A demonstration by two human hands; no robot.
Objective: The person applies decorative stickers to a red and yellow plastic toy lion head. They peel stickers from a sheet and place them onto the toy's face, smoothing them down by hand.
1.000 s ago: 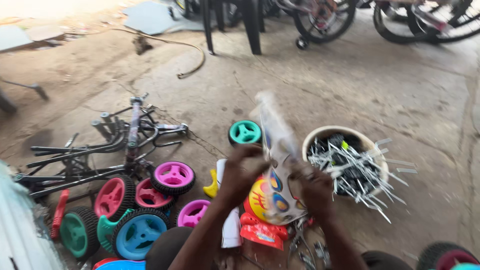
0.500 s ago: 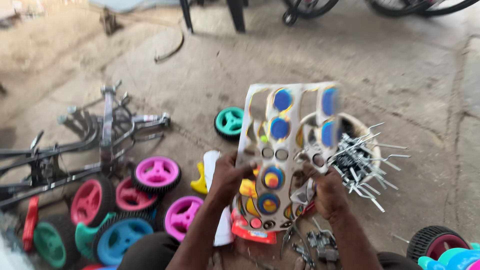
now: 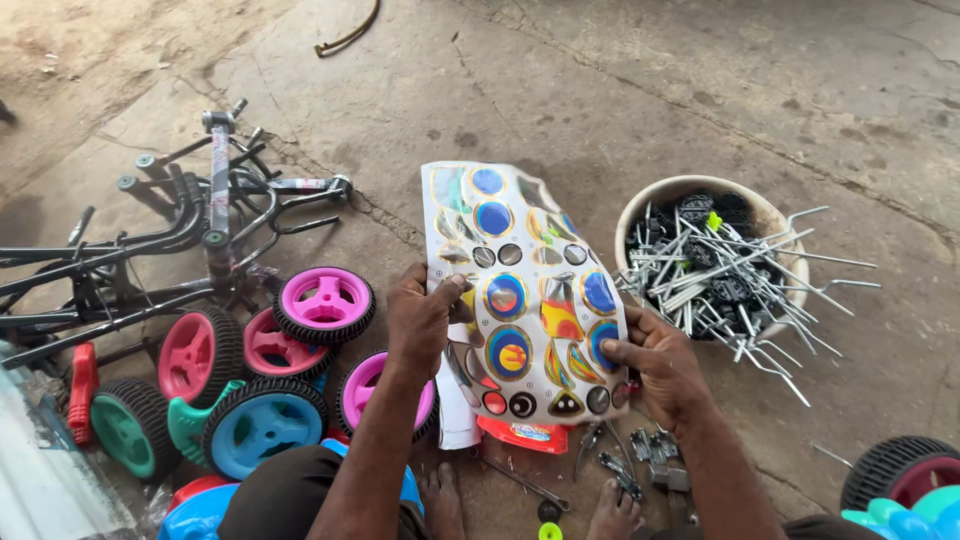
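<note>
- The left hand (image 3: pixel 425 320) grips the left edge of a sticker sheet (image 3: pixel 525 290), thumb on the printed face and fingers curled behind it.
- The right hand (image 3: pixel 655 365) pinches the sheet's lower right edge, thumb pressed flat on the front.
- The sticker sheet is held up between both hands above the concrete floor (image 3: pixel 600 90), its face turned toward the camera; it carries round blue, orange and black decals plus a few curved shapes, and several spots are already peeled away.
- Just right of the sheet stands a round pale tub (image 3: pixel 700 190) filled with bent metal rods (image 3: pixel 740 290) and small black parts.
- Left of the left forearm lie small plastic wheels: a pink wheel (image 3: pixel 325 303) on top, a blue wheel (image 3: pixel 262 427) below it and a green wheel (image 3: pixel 128 425) further left.
- Beyond the wheels, black metal frames (image 3: pixel 150 240) lie stacked on the floor.
- Under the sheet's lower edge an orange packet (image 3: pixel 525 435) shows, and loose metal brackets (image 3: pixel 650 460) lie near the person's bare feet.
</note>
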